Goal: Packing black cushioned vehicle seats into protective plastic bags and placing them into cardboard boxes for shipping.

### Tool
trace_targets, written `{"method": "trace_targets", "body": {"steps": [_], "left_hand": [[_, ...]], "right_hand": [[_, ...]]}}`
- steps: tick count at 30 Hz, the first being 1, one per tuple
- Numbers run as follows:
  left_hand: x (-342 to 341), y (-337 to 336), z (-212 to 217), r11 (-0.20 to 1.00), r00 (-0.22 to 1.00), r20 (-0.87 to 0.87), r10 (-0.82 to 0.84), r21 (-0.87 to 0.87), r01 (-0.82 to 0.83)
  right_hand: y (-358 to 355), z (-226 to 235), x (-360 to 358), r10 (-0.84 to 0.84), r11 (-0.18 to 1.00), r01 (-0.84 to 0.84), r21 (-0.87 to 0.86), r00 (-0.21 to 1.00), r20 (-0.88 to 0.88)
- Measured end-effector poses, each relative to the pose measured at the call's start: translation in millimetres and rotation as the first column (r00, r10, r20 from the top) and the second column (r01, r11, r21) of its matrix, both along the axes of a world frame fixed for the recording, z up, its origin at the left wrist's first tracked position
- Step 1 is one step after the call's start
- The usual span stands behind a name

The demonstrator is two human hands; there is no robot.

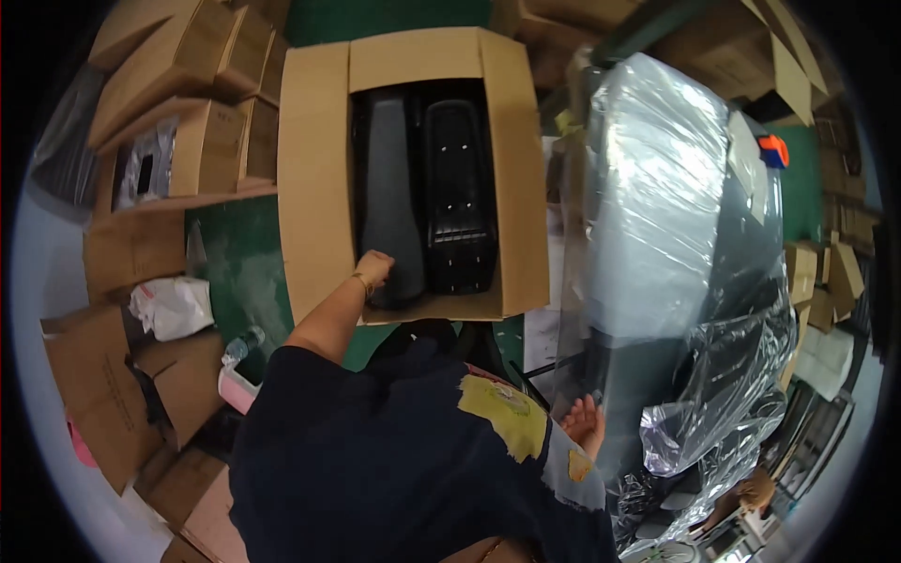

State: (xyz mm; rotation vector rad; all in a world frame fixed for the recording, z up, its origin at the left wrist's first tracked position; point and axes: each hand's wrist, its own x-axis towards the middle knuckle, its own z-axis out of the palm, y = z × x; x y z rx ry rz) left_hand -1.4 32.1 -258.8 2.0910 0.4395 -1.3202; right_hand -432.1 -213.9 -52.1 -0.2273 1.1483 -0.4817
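In front of me stands an open cardboard box [315, 178] with its flaps folded outward. Inside it, on the left, lies a long dark grey padded seat [389, 188], wider at the near end. Beside it on the right is a glossy black moulded shell [460, 188] with several small metal studs, like the underside of another seat. My left hand [376, 268] is closed at the near left edge of the padded seat, its fingertips partly hidden. My right hand [584, 424] is low on the right, palm turned up, fingers apart, holding nothing, next to a plastic-wrapped stack.
To the right a tall stack under clear plastic film [657, 197] carries an orange tape dispenser [774, 151]. Cardboard boxes [169, 84] are piled at the far left. Nearer on the left are a white plastic bag [174, 308], a clear bottle [244, 344] and an open carton [103, 394].
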Motion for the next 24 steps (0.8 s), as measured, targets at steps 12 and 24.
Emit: {"method": "trace_targets", "body": {"steps": [12,24], "left_hand": [[55,-3,-89,0.956,0.943,0.197,0.267,0.071,-0.285],[71,3,-83,0.998,0.993,0.099,0.06,0.029,-0.064]], "right_hand": [[40,6,55,0.334,0.941,-0.335,0.044,0.902,-0.273],[53,-13,69,0.403,0.915,-0.391,0.1,0.887,-0.224]]}}
